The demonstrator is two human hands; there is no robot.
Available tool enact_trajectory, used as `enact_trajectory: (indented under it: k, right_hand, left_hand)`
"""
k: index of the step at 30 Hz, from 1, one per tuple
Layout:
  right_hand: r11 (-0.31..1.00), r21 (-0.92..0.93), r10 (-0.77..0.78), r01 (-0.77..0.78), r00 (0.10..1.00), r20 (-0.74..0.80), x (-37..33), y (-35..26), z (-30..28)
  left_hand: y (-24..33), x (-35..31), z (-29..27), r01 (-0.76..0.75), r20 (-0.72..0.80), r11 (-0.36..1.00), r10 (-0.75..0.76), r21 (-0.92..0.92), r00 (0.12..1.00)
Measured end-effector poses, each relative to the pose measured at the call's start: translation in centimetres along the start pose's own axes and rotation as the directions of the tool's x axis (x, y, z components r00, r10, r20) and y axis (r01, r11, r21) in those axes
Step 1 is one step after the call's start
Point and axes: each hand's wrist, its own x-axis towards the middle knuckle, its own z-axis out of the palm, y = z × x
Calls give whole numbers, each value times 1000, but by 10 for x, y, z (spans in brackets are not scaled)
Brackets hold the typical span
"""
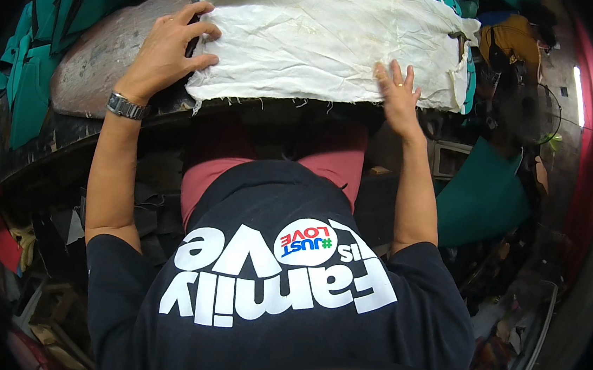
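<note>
A wrinkled white cloth (309,45) with frayed edges is spread over the worktop in front of me. My left hand (161,50), with a metal watch on its wrist, is at the cloth's left edge. Its fingers are curved but apart, and their tips touch the edge. Near the cloth's lower right part, my right hand (400,102) rests with fingers spread on the fabric. A small dark object (459,38) shows at the cloth's right end. Green material peeks out beneath that end; what else lies under the cloth is hidden.
Green cut pieces (35,70) with dark edges are heaped at the far left, beside a worn brownish board (106,63). A large green sheet (486,194) hangs at the right, below a round wire guard (532,114). Scraps (52,312) clutter the lower left.
</note>
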Motion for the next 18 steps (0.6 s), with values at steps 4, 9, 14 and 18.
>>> enact_trajectory:
  k: [4, 9, 14, 18]
  right_hand:
    - [926, -364, -125, 102, 991, -41, -13, -2, 2]
    - [868, -421, -234, 263, 965, 121, -3, -40, -12]
    - [864, -350, -338, 361, 933, 127, -1, -106, -3]
    - [843, -280, -475, 460, 880, 13, -6, -171, 29]
  left_hand:
    - [1, -1, -5, -6, 39, 1000, 6, -11, 999]
    - [0, 0, -8, -3, 85, 1000, 5, -17, 996]
    - [-5, -1, -6, -5, 82, 999, 8, -38, 997]
    - [-8, -1, -3, -25, 67, 998, 28, -55, 997]
